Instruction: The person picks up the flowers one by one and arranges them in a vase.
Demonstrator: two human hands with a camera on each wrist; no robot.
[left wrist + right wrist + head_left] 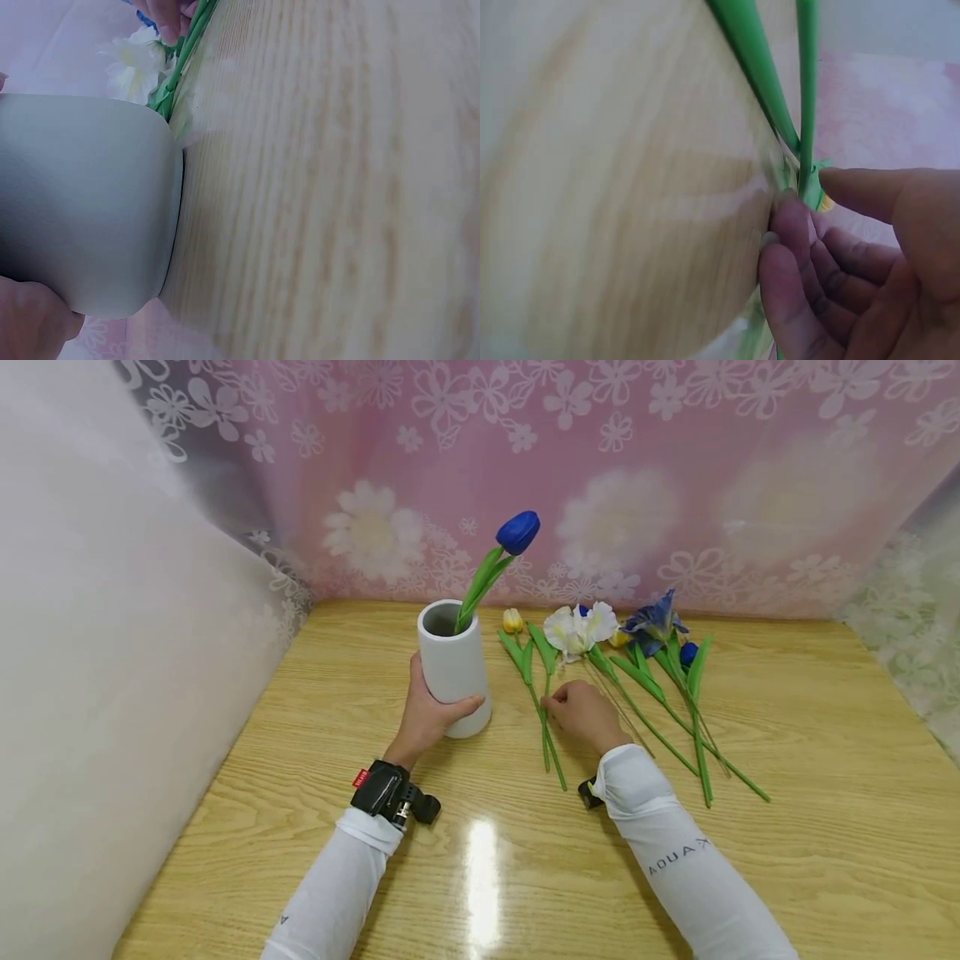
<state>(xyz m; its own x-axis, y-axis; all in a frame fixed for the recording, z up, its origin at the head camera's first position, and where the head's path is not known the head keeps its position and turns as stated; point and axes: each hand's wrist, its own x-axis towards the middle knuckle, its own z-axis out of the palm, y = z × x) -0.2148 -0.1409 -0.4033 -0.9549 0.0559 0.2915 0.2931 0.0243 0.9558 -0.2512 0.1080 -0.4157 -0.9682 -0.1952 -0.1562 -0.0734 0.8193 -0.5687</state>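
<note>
My left hand (435, 706) grips a white cylindrical vase (453, 677) low on its side, thumb across the front; the vase stands on the table. Its body (90, 202) fills much of the left wrist view. One blue tulip (519, 533) leans right out of its mouth, the lower stem hidden inside. To the right, my right hand (588, 717) has its thumb and fingertips on either side of a green stem (807, 97), where two stems cross. A yellow tulip (513, 621) tops one of these stems.
A white iris (579, 631), a blue-purple iris (656, 625) and another blue tulip (688, 653) lie to the right, their stems overlapping on the wooden table (525, 860). A pink floral curtain (465, 460) hangs along the back edge, with a white surface (112, 652) at left.
</note>
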